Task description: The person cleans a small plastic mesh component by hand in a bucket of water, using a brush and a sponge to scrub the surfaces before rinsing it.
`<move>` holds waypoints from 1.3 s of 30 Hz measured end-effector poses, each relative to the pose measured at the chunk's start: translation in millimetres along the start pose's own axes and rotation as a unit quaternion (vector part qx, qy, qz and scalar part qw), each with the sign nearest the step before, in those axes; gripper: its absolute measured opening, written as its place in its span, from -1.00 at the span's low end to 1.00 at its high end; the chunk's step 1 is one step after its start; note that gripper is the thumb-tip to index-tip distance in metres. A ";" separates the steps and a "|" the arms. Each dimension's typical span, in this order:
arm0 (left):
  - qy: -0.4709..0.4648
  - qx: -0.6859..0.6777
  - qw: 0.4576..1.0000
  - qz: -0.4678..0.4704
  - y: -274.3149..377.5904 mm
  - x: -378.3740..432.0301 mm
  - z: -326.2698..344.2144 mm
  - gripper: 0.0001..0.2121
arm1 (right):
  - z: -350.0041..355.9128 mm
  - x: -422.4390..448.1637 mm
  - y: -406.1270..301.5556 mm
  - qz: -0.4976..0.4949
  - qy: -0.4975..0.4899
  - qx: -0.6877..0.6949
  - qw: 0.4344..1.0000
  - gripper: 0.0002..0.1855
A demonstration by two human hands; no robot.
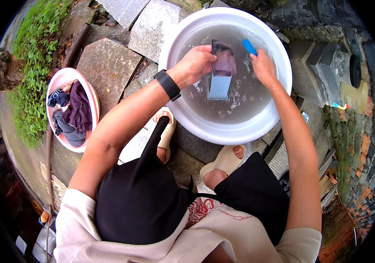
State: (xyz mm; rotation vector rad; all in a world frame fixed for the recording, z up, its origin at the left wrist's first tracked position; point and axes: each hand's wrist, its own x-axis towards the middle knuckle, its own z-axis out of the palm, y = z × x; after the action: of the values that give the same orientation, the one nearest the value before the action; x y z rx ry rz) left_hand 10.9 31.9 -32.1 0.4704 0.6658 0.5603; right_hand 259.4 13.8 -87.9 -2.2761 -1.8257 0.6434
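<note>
A round white plastic basin (187, 126) holds cloudy, sudsy water. In it stands a pale blue-grey board or block (219, 88), with a wet mauve and dark cloth (224, 60) draped over its upper end. My left hand (198, 64) pinches the cloth's left edge between thumb and fingers. To the right, over the water, my right hand (263, 67) grips a blue-handled tool (249, 47), probably a brush; its far part is hidden by the hand. The tool is apart from the cloth. How far the block goes under the water cannot be seen.
A pink and white basin (96, 108) with dark clothes (77, 108) stands at left on the stone paving (107, 72). My sandalled feet are just below the large basin. At right are a clear container with a dark rim (347, 69), stone blocks and a mossy brick wall (352, 131).
</note>
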 end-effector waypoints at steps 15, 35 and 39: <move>0.016 0.027 0.999 0.011 -3.7 -17.3 9.8 -0.61 | -42.3 -26.4 -34.1 -0.307 0.082 -0.039 0.947 -0.70; 0.046 0.005 0.999 0.006 3.9 -21.4 3.9 -0.73 | -52.4 -25.4 -87.7 -0.098 0.008 0.132 0.986 -0.57; 0.055 0.096 0.993 0.029 3.4 -13.6 2.5 -0.74 | -51.9 -32.1 -106.3 -0.245 0.001 0.013 0.969 -0.64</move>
State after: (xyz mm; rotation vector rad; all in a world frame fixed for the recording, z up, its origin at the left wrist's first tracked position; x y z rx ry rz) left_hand 2.5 25.5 -22.4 0.6444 0.8185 0.5830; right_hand 181.0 16.7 6.3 -1.6964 -2.2381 0.5676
